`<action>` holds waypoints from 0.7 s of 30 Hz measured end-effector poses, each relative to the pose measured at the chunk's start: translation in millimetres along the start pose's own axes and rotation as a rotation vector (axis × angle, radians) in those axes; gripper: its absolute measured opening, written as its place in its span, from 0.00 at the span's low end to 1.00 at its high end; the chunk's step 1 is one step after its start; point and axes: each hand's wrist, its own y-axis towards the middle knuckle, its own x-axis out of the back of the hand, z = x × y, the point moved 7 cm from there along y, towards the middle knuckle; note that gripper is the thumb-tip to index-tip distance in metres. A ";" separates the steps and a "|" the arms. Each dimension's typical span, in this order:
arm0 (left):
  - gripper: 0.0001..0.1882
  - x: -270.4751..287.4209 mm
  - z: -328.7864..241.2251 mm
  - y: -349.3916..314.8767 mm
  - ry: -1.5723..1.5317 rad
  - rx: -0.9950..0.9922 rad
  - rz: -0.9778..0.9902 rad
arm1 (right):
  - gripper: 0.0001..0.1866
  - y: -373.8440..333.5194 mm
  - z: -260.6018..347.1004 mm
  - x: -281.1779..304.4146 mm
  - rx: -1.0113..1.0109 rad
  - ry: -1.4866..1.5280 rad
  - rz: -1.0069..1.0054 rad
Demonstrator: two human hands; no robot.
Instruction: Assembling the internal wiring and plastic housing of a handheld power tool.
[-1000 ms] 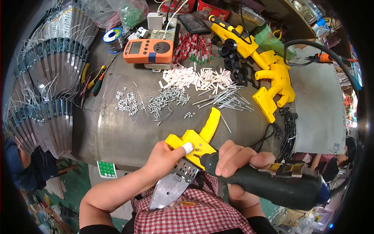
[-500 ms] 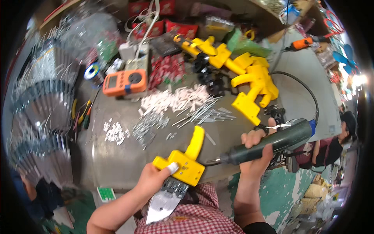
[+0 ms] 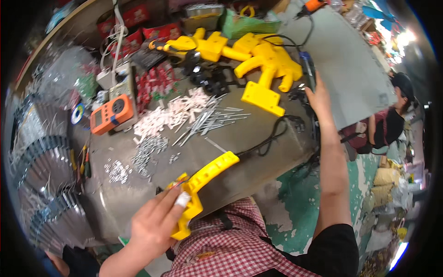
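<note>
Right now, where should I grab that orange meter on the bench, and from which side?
Grip the orange meter across its two long sides, coming down from above. It lies flat, face up. A grey box crowds its far edge and white pieces lie along its right, so approach from the near-left.

On the desk (image 3: 258,177), a multimeter (image 3: 112,113) lies at the left, with small metal parts (image 3: 184,117) spread to its right. Behind them sit plastic housings (image 3: 263,62). A cable (image 3: 272,136) runs near the desk's front edge. One housing (image 3: 200,187) lies over the front edge, under the left hand (image 3: 154,221); the right hand (image 3: 318,94) rests at the desk's right edge beside the power tool (image 3: 308,67).
</note>
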 end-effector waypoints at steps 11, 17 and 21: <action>0.24 -56.7 0.2 -40.7 0.085 0.001 0.154 | 0.16 -184.6 211.3 16.2 0.672 0.479 0.467; 0.26 -29.4 -9.7 -0.1 -0.173 0.017 -0.237 | 0.15 -182.7 199.2 32.9 0.388 0.837 0.572; 0.27 -42.8 0.7 22.5 -0.254 0.113 -0.173 | 0.15 -195.5 200.5 34.1 0.460 0.988 0.726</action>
